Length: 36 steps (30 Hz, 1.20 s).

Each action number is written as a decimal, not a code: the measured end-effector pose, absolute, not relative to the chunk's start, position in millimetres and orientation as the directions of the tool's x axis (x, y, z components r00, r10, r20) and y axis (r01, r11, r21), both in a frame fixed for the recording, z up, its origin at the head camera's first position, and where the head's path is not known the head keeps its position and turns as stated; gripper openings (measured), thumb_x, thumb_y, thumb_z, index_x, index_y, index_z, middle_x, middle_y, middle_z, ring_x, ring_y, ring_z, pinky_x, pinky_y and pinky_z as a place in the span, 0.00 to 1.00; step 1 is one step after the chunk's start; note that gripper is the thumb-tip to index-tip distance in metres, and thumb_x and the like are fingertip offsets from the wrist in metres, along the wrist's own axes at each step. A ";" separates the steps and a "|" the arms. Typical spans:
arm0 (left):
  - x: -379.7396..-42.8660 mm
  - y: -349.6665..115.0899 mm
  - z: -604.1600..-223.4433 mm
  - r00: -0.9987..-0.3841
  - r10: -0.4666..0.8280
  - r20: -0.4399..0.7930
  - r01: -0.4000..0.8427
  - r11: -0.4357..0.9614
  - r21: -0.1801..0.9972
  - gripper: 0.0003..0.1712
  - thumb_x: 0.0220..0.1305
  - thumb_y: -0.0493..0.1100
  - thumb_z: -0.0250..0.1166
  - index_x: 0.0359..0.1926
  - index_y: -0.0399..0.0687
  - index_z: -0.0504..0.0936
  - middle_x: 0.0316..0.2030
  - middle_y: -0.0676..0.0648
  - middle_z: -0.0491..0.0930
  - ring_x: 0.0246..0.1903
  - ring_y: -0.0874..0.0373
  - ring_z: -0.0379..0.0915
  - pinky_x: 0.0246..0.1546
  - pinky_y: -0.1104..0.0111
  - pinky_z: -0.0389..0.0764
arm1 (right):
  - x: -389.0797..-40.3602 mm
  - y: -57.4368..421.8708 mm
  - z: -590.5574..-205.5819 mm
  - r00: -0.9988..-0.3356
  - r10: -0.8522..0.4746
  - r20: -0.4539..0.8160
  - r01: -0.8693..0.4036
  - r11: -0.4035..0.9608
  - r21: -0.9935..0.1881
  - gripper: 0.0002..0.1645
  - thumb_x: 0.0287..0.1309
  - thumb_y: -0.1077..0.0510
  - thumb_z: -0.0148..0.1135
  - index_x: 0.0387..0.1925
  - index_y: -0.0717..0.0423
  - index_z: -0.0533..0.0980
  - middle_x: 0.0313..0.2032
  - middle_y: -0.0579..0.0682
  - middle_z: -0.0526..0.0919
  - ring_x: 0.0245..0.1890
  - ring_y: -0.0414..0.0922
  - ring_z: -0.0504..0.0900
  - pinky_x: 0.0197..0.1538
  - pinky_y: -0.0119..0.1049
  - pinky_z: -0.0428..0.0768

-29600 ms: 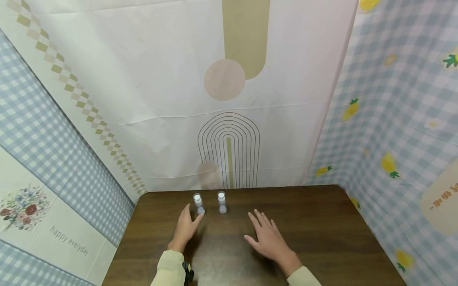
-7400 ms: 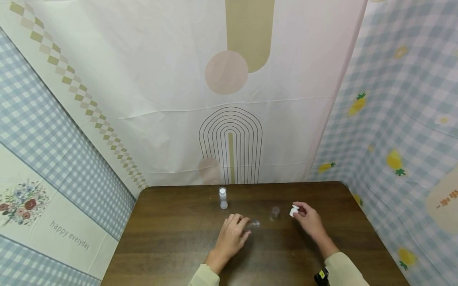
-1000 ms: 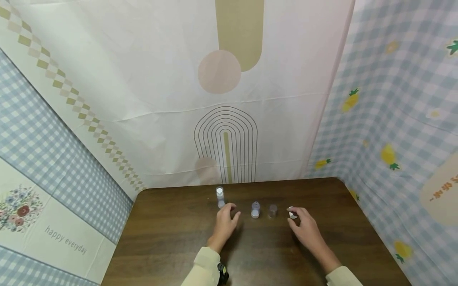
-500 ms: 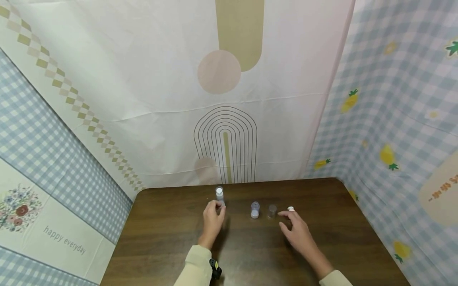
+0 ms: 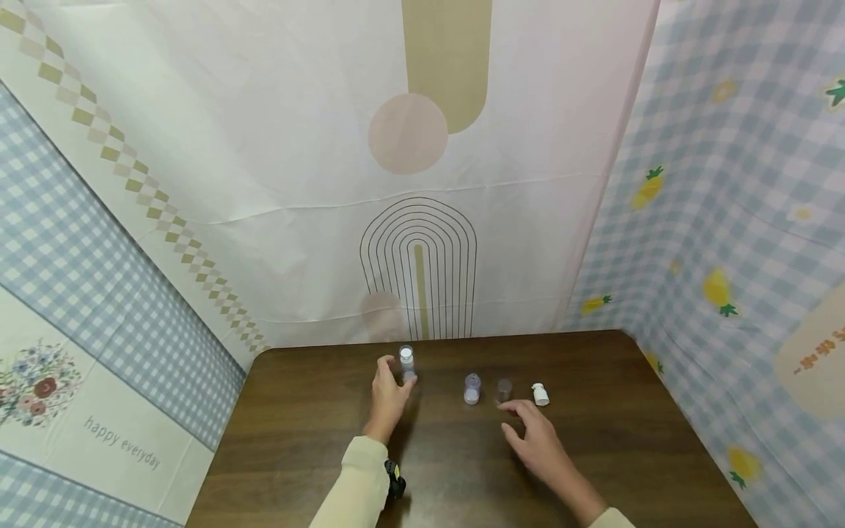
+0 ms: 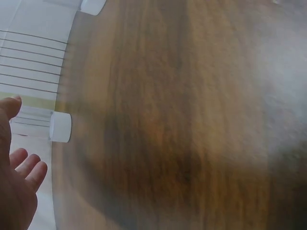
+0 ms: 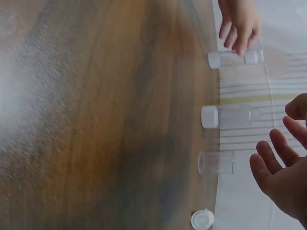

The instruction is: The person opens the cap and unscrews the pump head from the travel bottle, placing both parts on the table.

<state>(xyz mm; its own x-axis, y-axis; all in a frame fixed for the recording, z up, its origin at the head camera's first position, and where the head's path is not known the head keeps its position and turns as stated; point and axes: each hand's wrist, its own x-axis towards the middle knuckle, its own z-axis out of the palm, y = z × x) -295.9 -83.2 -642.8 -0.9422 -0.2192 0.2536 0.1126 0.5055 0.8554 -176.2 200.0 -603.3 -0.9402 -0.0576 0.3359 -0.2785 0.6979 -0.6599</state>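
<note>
My left hand [image 5: 388, 396] is at a small clear bottle [image 5: 406, 359] with a white top inside its clear cover, standing upright. Thumb and fingers lie either side of it, and I see no firm grip. In the left wrist view its white base [image 6: 60, 127] shows between thumb and fingers. My right hand [image 5: 538, 444], fingers loosely bent, is in front of a clear cylindrical cap [image 5: 505, 389] and holds nothing. To the cap's left stands an uncapped clear bottle [image 5: 472, 390] with a white base. A white pump top [image 5: 540, 394] is at the right.
All the pieces stand in a loose row toward the back of the dark wooden table [image 5: 304, 418]. Behind the table hangs a white patterned cloth [image 5: 317, 279], with a checked cloth [image 5: 660, 293] along the right side.
Over the last second my left hand has moved left to the covered bottle. My right hand has left the white pump top and moved left. Earlier, two covered bottles stood together; one is now in separate pieces.
</note>
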 end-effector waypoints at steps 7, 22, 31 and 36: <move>-304.4 -81.7 -643.7 -0.952 -0.226 0.204 0.079 0.463 0.883 0.42 0.52 0.34 0.80 0.65 0.31 0.68 0.60 0.27 0.78 0.61 0.32 0.76 0.62 0.45 0.76 | -172.9 195.7 -606.1 -0.941 -0.069 0.331 -0.285 0.686 -0.669 0.20 0.56 0.67 0.73 0.50 0.55 0.82 0.50 0.45 0.84 0.51 0.45 0.82 0.53 0.45 0.83; -312.2 -77.8 -652.5 -0.956 -0.203 0.214 0.102 0.454 0.885 0.25 0.55 0.29 0.75 0.54 0.32 0.79 0.46 0.32 0.86 0.48 0.37 0.84 0.50 0.47 0.83 | -175.7 180.9 -610.1 -0.951 -0.079 0.300 -0.280 0.635 -0.720 0.20 0.55 0.69 0.73 0.49 0.54 0.82 0.48 0.43 0.83 0.49 0.46 0.83 0.53 0.44 0.84; -307.5 -76.6 -652.0 -0.939 -0.218 0.266 0.137 0.474 0.870 0.22 0.54 0.29 0.76 0.50 0.32 0.82 0.43 0.33 0.87 0.44 0.39 0.85 0.48 0.49 0.84 | -185.8 171.7 -610.2 -0.921 -0.106 0.374 -0.352 0.635 -0.688 0.21 0.52 0.71 0.73 0.48 0.54 0.82 0.47 0.44 0.83 0.48 0.47 0.84 0.52 0.43 0.84; -302.1 -75.8 -647.5 -0.937 -0.199 0.287 0.160 0.486 0.859 0.22 0.54 0.30 0.77 0.50 0.34 0.82 0.42 0.35 0.87 0.43 0.41 0.85 0.48 0.49 0.84 | -194.2 172.6 -605.2 -0.910 -0.111 0.400 -0.370 0.653 -0.661 0.21 0.53 0.70 0.74 0.49 0.54 0.82 0.48 0.45 0.83 0.49 0.47 0.84 0.53 0.44 0.83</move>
